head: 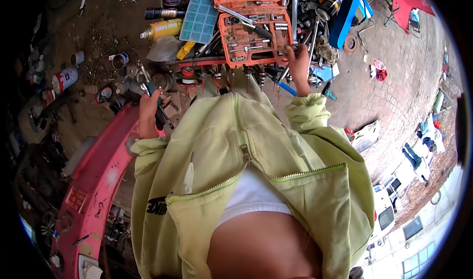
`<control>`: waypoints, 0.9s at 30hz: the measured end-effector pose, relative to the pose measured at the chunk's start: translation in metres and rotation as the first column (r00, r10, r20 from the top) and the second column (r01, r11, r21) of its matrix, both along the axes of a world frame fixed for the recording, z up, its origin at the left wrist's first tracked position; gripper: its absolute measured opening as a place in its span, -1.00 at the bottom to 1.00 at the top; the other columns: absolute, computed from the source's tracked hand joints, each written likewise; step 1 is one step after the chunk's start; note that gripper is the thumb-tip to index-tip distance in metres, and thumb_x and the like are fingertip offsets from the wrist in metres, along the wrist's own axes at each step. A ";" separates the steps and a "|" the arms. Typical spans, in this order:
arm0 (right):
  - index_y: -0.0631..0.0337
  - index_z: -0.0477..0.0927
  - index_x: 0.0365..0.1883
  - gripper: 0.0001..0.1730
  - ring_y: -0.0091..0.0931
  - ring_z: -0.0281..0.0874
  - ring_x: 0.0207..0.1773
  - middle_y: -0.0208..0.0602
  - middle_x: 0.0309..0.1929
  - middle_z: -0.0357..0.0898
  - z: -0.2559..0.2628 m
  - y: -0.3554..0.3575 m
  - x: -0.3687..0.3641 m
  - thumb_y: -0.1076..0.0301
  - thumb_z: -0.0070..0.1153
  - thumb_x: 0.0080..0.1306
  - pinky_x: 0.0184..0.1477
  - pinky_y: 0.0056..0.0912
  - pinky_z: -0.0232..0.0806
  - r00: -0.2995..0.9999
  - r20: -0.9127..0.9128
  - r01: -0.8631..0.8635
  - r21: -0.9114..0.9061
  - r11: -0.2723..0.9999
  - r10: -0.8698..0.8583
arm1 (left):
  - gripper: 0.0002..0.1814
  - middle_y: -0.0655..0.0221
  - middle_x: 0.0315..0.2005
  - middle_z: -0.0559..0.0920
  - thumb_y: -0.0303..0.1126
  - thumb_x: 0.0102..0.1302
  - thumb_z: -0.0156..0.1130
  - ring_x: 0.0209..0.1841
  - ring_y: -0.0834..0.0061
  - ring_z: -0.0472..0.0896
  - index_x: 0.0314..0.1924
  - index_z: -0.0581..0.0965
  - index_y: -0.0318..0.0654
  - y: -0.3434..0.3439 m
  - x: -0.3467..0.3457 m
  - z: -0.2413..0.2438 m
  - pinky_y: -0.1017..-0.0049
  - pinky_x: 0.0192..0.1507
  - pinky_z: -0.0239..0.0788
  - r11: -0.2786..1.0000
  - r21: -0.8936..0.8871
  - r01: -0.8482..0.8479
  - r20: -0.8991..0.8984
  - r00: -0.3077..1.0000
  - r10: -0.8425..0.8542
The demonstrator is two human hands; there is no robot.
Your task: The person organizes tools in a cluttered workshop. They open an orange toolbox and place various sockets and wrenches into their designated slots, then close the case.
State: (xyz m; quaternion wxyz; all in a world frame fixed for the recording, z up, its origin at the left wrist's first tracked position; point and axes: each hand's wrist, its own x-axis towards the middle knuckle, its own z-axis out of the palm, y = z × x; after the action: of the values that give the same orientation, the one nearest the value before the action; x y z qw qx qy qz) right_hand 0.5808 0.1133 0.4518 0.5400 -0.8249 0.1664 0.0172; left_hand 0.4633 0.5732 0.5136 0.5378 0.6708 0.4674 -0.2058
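Note:
My left hand [148, 111] is closed around a hand tool [161, 112] with teal and black parts, its thin metal tip pointing down. The fingers hide what kind of tool it is. My right hand [300, 63] is at the lower right edge of an orange socket set case [238, 59]; whether its fingertips pinch anything is unclear. The case lies open with rows of sockets and drive bars inside. Across it rests a ratcheting wrench [236, 15], beside a black-handled tool [263, 32]. A large combination wrench [294, 13] lies along the case's right side.
Left of the case are a compartment box [199, 15] and a yellow spray can [162, 29]. Several screwdrivers hang at the red tray's front edge [199, 61]. A blue tray [344, 20] leans at the right. A red painted vehicle panel [98, 183] curves along my left.

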 end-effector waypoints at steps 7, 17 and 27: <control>0.13 0.52 0.01 -0.62 -0.25 0.45 0.07 -0.24 0.02 0.51 -0.008 -0.040 0.021 0.33 0.17 0.20 0.01 -0.20 0.36 0.788 -0.131 -0.516 -0.674 0.529 0.602 | -0.76 0.35 -0.33 0.61 -0.35 0.28 0.16 -0.62 0.57 0.50 -0.13 0.56 -0.35 -0.028 0.032 0.021 0.53 -0.58 0.35 0.995 -0.092 0.022 0.121 0.993 -0.011; 0.48 0.11 0.35 -0.21 -0.04 -0.10 0.50 0.14 0.44 0.01 -0.021 -0.008 -0.032 -0.02 -0.10 0.41 0.46 -0.01 -0.17 0.837 -0.134 -0.467 -0.678 0.567 0.530 | -0.78 0.11 0.01 0.61 -0.33 0.31 0.12 -0.57 0.61 0.42 -0.14 0.45 -0.30 -0.049 0.048 0.045 0.58 -0.50 0.34 0.926 -0.361 -0.107 0.175 0.968 0.181; 0.33 0.33 0.21 -0.36 -0.13 0.19 0.37 -0.01 0.24 0.32 0.103 0.163 0.011 0.42 0.09 0.10 0.40 -0.03 0.01 0.641 0.312 -0.589 -0.387 0.710 0.701 | -0.74 0.05 0.10 0.52 -0.28 0.31 0.11 -0.54 0.67 0.36 -0.12 0.48 -0.31 -0.078 0.082 0.066 0.61 -0.44 0.23 0.733 -0.677 -0.061 0.212 0.938 0.273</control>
State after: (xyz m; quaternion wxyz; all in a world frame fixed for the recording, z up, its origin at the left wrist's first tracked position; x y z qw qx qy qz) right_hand 0.5918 0.2763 0.5547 0.4118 -0.8715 -0.2663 0.0037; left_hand 0.5455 0.4956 0.5792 0.8202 0.4146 0.3369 -0.2048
